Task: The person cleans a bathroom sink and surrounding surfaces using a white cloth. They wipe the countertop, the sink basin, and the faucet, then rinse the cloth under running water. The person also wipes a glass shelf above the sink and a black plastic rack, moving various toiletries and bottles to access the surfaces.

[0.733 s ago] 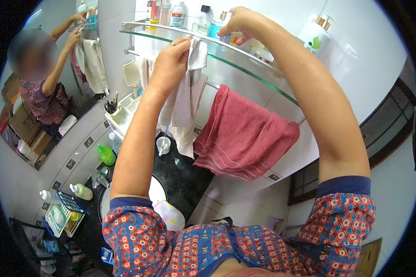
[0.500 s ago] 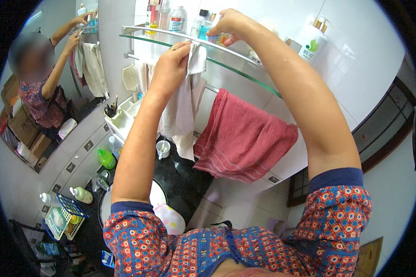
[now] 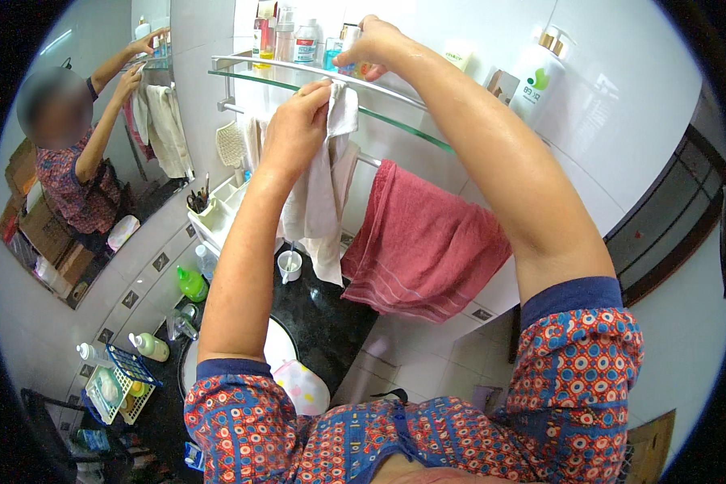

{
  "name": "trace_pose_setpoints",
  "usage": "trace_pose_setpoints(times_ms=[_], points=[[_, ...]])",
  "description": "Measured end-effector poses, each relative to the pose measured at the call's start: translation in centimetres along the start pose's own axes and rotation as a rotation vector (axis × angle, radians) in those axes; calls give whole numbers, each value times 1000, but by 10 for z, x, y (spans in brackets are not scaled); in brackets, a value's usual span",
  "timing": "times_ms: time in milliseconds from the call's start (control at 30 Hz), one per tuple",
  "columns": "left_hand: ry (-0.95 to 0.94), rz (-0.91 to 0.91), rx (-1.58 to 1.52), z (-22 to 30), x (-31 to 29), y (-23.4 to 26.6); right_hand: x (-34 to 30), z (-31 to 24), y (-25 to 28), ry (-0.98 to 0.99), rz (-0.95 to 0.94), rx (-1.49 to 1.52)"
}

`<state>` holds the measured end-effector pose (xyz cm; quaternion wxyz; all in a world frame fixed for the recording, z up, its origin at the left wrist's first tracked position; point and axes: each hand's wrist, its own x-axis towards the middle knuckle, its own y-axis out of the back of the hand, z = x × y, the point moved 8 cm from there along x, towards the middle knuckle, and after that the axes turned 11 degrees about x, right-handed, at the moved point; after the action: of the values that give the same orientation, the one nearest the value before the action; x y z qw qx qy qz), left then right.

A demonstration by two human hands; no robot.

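My left hand (image 3: pixel 298 129) pinches a white cloth (image 3: pixel 344 109) just below the front rail of a glass shelf (image 3: pixel 411 121). Above the shelf, my right hand (image 3: pixel 379 47) is curled around a small bottle (image 3: pixel 350 37), whose lower part is mostly covered by the fingers. Close by stand a blue bottle (image 3: pixel 331 55), a white bottle with a red and blue label (image 3: pixel 305 42), a clear bottle (image 3: pixel 284 36) and a bottle of yellow liquid (image 3: pixel 264 36). Below the left hand hang pale towels (image 3: pixel 319 218), and a red towel (image 3: pixel 423 242) drapes over the rail.
A large white pump bottle (image 3: pixel 537 81) stands at the shelf's right. Below are a black counter (image 3: pixel 323 315), a white cup (image 3: pixel 289 264), a sink (image 3: pixel 278 343), a green bottle (image 3: pixel 192 284) and a soap rack (image 3: pixel 121 383). A mirror (image 3: pixel 145 121) covers the left wall.
My right hand has moved left along the shelf, toward the blue bottle, with the small bottle. My left hand stays near the rail with the white cloth.
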<state>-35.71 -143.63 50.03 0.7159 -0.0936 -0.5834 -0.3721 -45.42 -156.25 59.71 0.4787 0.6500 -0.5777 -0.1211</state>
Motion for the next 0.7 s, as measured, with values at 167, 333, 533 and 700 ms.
trace_pose_setpoints(times_ms=[167,333,533,700], points=[[-221,41,613,44,-10,9,-48,-25,32,46,98,-136],[-308,38,426,73,-17,-4,-146,-68,98,698,341,-45],[-264,-398,442,95,9,-25,-238,-21,138,700,335,282],[-249,-398,329,99,18,-42,-268,5,147,741,396,323]])
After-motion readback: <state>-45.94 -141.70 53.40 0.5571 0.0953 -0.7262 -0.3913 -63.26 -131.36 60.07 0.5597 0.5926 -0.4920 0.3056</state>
